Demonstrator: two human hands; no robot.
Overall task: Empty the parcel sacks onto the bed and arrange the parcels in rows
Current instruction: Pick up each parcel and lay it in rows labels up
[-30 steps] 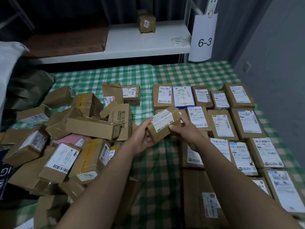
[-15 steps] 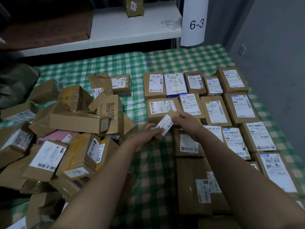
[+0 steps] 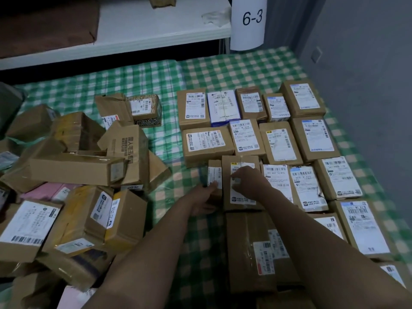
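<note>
- Nearest me, a large carton (image 3: pixel 240 246) lay on the bed under the person's right forearm, with a label stuck towards its right side.
- To the left of it a heap of parcels (image 3: pixel 73 168) sat in no order at all, boxes tilted and leaning on each other, with a pink parcel (image 3: pixel 44 192) half buried among them.
- The left hand (image 3: pixel 204 200) was clamped on the near end of a small parcel (image 3: pixel 214 175), thumb on its white label.
- That small parcel stood at the left end of the third row from the back, tight against a labelled parcel (image 3: pixel 242 198) and just in front of a wide parcel (image 3: pixel 206 146) in the row behind.
- The right hand (image 3: pixel 248 182) lay on top of the labelled parcel, fingers bent down onto the label; whether it gripped anything or only pressed, I could not tell.
- Beyond and to the right of the hands, rows of parcels (image 3: pixel 278 141) lay side by side, labels facing up, reaching almost to the grey wall (image 3: pixel 367 85).
- The bed (image 3: pixel 234 70) showed its green-and-white checked sheet between the heap and the rows, and behind them.
- At the back ran a white shelf (image 3: pixel 156 30) with one brown parcel (image 3: pixel 162 1) on it, and a paper sign (image 3: pixel 249 23) reading "6-3" hung at its right end.
</note>
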